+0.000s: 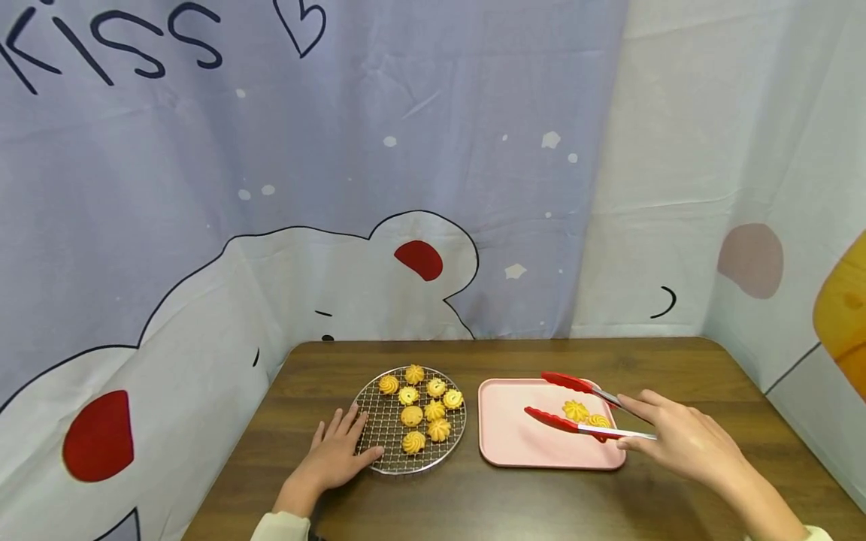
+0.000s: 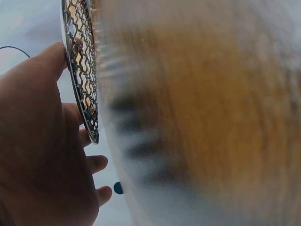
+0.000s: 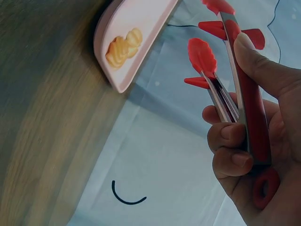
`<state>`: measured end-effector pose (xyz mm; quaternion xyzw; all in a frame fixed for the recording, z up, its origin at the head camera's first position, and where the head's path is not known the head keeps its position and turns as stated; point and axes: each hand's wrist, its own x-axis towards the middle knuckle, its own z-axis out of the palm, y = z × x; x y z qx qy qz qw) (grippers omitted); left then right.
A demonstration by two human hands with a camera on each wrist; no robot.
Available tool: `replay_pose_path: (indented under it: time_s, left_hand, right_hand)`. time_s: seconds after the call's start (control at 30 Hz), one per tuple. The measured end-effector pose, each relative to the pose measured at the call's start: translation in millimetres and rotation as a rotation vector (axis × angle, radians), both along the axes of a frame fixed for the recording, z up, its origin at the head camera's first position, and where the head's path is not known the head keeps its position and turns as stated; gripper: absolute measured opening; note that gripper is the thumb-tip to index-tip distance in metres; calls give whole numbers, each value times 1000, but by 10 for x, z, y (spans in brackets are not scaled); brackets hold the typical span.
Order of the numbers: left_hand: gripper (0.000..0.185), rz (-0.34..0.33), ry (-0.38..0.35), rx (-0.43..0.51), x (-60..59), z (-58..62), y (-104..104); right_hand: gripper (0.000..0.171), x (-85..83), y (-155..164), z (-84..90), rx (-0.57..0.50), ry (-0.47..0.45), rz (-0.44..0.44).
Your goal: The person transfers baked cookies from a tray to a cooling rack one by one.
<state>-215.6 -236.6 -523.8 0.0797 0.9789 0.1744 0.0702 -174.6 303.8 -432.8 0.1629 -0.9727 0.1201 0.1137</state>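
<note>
A round wire rack (image 1: 387, 443) with several yellow swirl cookies (image 1: 412, 415) sits on the wooden table. My left hand (image 1: 341, 443) lies flat on the table, its fingers touching the rack's left rim (image 2: 82, 70). To the right lies a pink tray (image 1: 514, 439) with two cookies (image 1: 576, 410) on it. My right hand (image 1: 639, 424) grips red-tipped tongs (image 1: 561, 423) over the tray. The tongs' arms are spread apart on either side of the two cookies, with nothing pinched. In the right wrist view the tongs (image 3: 244, 94) sit between thumb and fingers, with the tray (image 3: 141, 23) beyond.
A cartoon bear curtain (image 1: 379, 225) hangs close behind and beside the table (image 1: 541, 503). Bare wood runs along the table's front and back edges.
</note>
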Motion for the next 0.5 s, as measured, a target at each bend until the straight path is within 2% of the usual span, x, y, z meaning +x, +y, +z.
replay_pose_path:
  time_s: [0.5]
  left_hand:
    - [83,6,3,-7,-11,-50,-11]
  right_hand:
    - [68,88,251,-58,25,-22,-25]
